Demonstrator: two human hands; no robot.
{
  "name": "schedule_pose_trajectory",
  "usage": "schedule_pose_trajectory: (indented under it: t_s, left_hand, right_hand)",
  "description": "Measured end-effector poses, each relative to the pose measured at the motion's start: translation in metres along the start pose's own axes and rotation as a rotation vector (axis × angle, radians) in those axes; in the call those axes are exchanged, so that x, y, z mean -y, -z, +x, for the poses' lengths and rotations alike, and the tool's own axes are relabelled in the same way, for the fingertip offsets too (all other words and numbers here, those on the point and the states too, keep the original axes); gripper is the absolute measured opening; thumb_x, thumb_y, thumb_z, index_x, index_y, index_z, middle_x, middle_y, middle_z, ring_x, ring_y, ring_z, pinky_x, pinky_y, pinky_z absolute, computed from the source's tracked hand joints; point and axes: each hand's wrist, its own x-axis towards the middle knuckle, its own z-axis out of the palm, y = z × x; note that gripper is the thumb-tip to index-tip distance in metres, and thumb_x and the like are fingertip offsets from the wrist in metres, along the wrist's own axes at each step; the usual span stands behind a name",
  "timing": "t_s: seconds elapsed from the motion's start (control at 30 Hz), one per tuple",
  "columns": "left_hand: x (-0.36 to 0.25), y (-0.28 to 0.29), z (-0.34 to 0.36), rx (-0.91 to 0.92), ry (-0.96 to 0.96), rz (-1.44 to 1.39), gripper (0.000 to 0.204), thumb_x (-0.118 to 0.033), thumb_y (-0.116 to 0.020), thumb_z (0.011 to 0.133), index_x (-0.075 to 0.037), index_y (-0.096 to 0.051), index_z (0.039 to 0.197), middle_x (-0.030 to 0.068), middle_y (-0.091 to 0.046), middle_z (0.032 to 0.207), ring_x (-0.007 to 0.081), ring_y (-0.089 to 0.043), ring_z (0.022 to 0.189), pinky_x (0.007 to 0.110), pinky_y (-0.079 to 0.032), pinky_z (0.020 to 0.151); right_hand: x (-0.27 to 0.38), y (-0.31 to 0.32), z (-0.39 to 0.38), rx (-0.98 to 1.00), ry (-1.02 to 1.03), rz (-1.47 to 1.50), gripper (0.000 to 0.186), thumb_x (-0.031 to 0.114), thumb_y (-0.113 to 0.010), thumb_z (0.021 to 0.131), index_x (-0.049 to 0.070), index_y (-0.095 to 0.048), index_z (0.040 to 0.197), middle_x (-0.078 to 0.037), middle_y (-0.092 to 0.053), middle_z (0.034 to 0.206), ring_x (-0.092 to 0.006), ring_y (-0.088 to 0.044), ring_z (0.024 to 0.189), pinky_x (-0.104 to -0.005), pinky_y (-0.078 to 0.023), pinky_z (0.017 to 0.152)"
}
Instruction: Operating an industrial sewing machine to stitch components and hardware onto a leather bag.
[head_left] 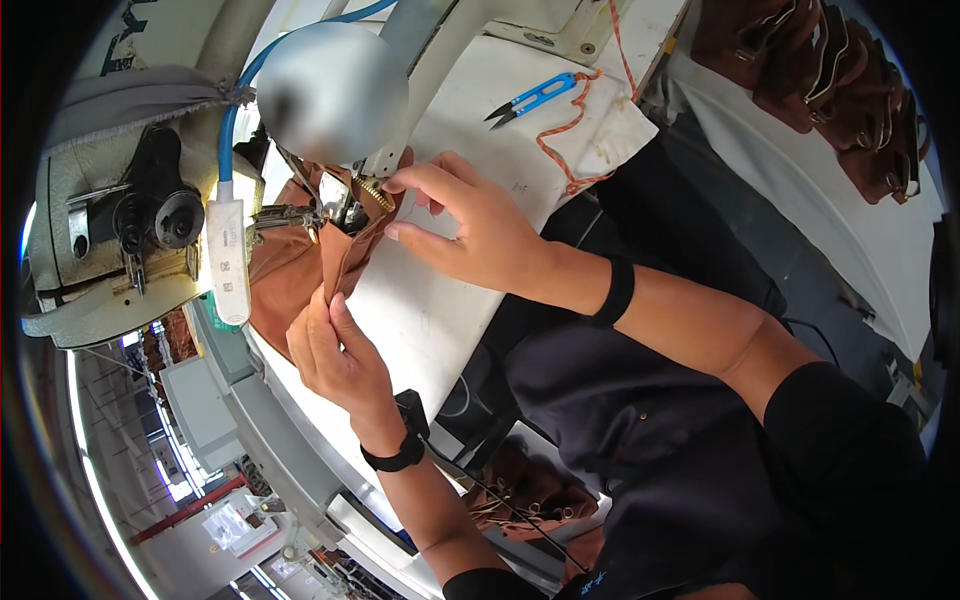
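Observation:
A brown leather piece [285, 275], which looks like part of a bag, lies under the needle area of a sewing machine [115, 225]. My left hand [340, 355] pinches its near edge between thumb and fingers. My right hand [465, 222] is open at the right side of the leather, thumb and forefinger apart. The forefinger's tip reaches close to a gold-toothed zipper [375, 194] on the piece; whether it touches is unclear. The presser foot [308, 217] sits at the leather, its contact partly hidden by metal parts.
Blue thread snips [540, 98] and an orange cord [562, 130] lie on the white table [470, 110] at the back right. A white lamp [228, 262] on a blue cable hangs beside the machine. Brown bags [825, 75] line the far right; more brown pieces [530, 490] are below.

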Motion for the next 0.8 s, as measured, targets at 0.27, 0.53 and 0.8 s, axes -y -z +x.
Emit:
schedule_pose_trajectory:
  t_s: [0.27, 0.53, 0.8]
  left_hand:
    - [-0.001, -0.006, -0.003, -0.023, 0.006, -0.05, 0.015, -0.003, -0.071, 0.101, 0.005, -0.075, 0.114, 0.0146, -0.072, 0.098, 0.0292, -0.066, 0.085, 0.041, -0.054, 0.074]
    - [-0.044, -0.015, 0.012, -0.1, -0.116, 0.282, 0.03, -0.004, -0.061, 0.106, 0.002, -0.067, 0.135, 0.0132, -0.072, 0.132, 0.0309, -0.068, 0.119, 0.041, -0.05, 0.1]
    - [-0.059, -0.038, -0.009, -0.012, -0.003, 0.196, 0.05, -0.02, -0.071, 0.101, 0.001, -0.061, 0.145, 0.0123, -0.066, 0.144, 0.0296, -0.062, 0.123, 0.04, -0.045, 0.102]
  right_hand:
    - [0.006, 0.02, 0.046, 0.716, -0.595, 0.666, 0.034, 0.032, -0.073, 0.103, 0.007, -0.071, 0.126, -0.004, -0.067, 0.07, -0.0122, -0.065, 0.059, -0.0277, -0.053, 0.057]
    - [0.032, 0.024, 0.051, 0.734, -0.543, 0.43, 0.044, 0.032, -0.073, 0.099, 0.0, -0.066, 0.069, -0.004, -0.059, 0.056, -0.0108, -0.062, 0.057, -0.0284, -0.046, 0.052]
    - [0.024, 0.017, 0.045, 0.586, -0.348, 0.222, 0.042, 0.026, -0.075, 0.097, -0.005, -0.062, 0.073, -0.007, -0.052, 0.057, -0.0113, -0.045, 0.053, -0.033, -0.036, 0.051]
